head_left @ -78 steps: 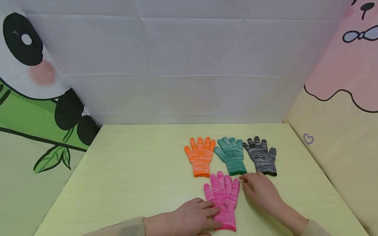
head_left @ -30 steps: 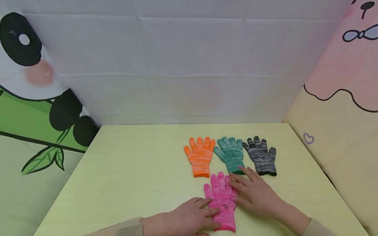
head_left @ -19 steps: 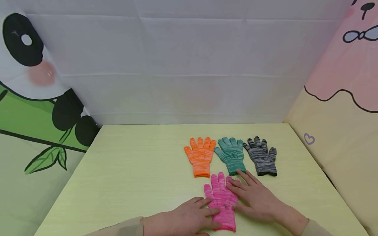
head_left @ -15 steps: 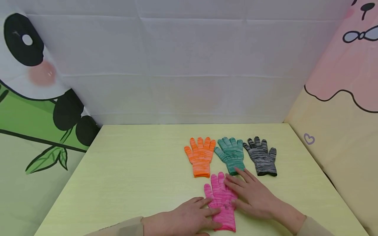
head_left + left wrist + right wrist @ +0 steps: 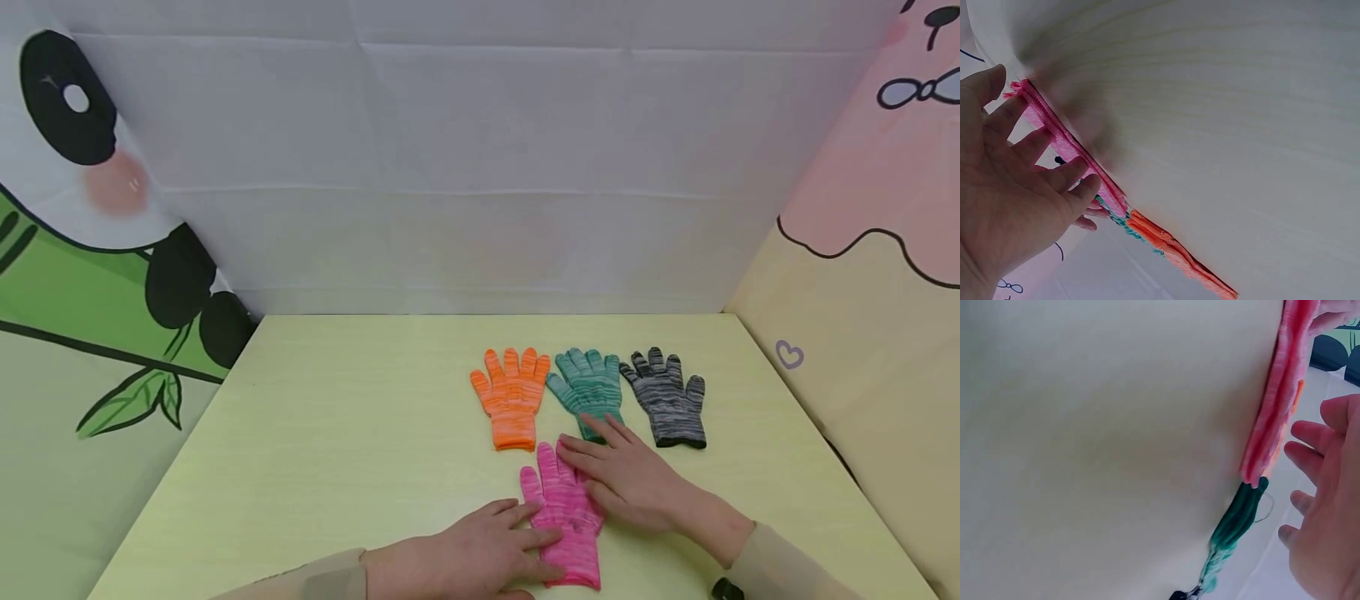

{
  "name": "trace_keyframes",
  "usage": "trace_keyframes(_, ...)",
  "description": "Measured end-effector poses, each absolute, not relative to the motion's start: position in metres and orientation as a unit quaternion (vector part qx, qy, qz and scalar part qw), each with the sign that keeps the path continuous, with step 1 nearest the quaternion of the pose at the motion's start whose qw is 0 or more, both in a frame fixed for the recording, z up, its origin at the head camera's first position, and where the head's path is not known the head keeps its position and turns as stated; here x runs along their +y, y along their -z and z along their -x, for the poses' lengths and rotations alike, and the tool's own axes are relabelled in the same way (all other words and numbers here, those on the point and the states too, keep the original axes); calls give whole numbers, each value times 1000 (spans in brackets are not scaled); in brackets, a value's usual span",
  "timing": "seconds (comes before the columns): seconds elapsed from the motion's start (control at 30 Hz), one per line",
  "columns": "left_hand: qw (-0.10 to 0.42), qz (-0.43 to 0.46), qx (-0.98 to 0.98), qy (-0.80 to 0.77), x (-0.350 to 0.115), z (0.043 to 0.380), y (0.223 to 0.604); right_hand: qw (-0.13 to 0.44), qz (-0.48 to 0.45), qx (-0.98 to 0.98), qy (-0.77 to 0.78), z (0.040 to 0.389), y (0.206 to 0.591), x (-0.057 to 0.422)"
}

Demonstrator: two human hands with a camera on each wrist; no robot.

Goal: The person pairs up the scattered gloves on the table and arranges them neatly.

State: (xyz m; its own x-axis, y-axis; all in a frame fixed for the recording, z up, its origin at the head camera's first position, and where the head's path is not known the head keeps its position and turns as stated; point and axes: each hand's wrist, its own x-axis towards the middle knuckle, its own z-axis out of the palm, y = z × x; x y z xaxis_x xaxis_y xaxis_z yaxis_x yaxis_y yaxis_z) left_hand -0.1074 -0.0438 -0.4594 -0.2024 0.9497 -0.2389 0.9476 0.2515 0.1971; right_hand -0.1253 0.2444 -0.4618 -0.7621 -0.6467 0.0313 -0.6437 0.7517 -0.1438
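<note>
A pink knitted glove (image 5: 573,533) lies flat on the table, its fingers toward the far side. My left hand (image 5: 480,550) rests on the left part of its palm and cuff, fingers spread and fairly straight. Over its finger end reaches my right hand (image 5: 637,479), covering some of the pink fingers. In the right wrist view a small gap shows between those fingertips and the pink glove (image 5: 1275,400). One right fingertip overlaps the cuff of the green glove (image 5: 588,387). A thin loose thread (image 5: 1270,509) hangs by the green cuff.
In a row behind lie an orange glove (image 5: 513,400), the green one, and a grey-black glove (image 5: 667,400). Beyond the table (image 5: 337,433) hangs a white cloth (image 5: 480,167). Printed cartoon panels stand at both sides. A small black object (image 5: 726,589) shows under the right sleeve.
My right hand has moved left, from near the grey-black glove's cuff to over the pink glove's fingers, and its fingers have spread out. The left hand stays on the pink glove.
</note>
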Motion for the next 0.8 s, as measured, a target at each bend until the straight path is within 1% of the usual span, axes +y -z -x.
trace_keyframes(0.13,153,-613,775,-4,-44,107,459,12,358,929,97,129,457,238)
trace_keyframes(0.4,159,-612,775,-4,-42,107,459,44,368,925,80,133,461,235)
trace_keyframes(0.47,164,-610,775,-8,-42,107,459,35,361,928,84,132,460,237)
trace_keyframes(0.6,180,-603,777,-17,-42,108,458,-5,339,937,84,124,452,246)
trace_keyframes(0.67,181,-602,777,-19,-43,108,459,-12,329,941,78,117,448,251)
trace_keyframes(0.73,182,-602,778,-20,-43,108,459,0,322,944,68,108,447,253)
trace_keyframes(0.8,182,-601,778,-22,-44,108,459,30,322,944,59,97,446,254)
